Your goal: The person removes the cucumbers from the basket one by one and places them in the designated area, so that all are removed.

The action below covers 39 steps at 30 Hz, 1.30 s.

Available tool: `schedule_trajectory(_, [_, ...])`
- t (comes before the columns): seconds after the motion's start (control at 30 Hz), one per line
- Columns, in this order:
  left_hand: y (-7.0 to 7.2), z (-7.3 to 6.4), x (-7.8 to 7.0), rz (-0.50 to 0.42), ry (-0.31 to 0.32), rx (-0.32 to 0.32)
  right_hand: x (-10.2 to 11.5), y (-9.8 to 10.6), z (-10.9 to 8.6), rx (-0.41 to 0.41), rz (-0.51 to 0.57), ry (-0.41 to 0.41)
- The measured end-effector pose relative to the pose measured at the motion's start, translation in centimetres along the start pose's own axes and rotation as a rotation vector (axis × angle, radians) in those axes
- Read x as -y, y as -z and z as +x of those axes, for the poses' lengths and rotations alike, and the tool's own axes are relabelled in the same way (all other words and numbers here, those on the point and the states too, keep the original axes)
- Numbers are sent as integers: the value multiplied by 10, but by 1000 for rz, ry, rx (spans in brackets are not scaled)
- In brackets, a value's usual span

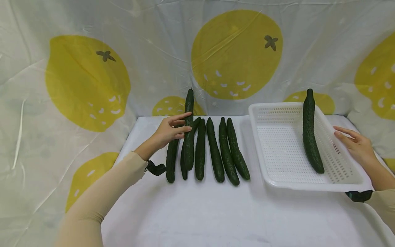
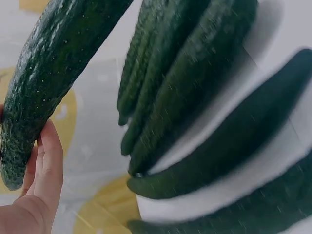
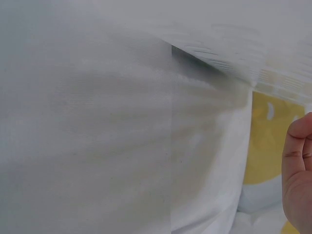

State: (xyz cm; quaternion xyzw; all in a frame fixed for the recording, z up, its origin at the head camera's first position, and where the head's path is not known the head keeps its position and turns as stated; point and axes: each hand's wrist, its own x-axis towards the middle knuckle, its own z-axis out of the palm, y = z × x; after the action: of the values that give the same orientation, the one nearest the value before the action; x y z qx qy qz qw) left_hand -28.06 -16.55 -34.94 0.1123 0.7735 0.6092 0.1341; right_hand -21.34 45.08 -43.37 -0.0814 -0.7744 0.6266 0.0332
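My left hand (image 1: 171, 130) holds a dark green cucumber (image 1: 189, 147) between thumb and fingers, raised nearly upright over the left part of a row. Several more cucumbers (image 1: 215, 151) lie side by side on the white cloth, partly hidden by the hand and the held one. In the left wrist view, the held cucumber (image 2: 53, 68) slants apart from the others. To the right, a white perforated plastic basket (image 1: 265, 147) contains one cucumber (image 1: 309, 133), leaning against its far wall. My right hand (image 1: 358, 144) grips the basket's right rim with its fingertips.
A white cloth (image 1: 197, 212) covers the table, reaching back to a curtain (image 1: 160, 48) printed with yellow lemons. The row of cucumbers lies left of the basket. Its slotted outer side (image 3: 214, 53) shows at the top of the right wrist view.
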Motion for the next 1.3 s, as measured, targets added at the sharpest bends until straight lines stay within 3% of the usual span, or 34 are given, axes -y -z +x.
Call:
schedule_trajectory(0.37, [30, -9, 16, 32, 52, -20, -1, -3, 3, -64, -69, 14])
schedule_trajectory(0.73, [49, -16, 33, 45, 92, -29, 0, -5, 2, -49, -32, -1])
schedule_trajectory(1.3, [86, -24, 65, 75, 150, -115, -2, -7, 2, -38, -25, -21])
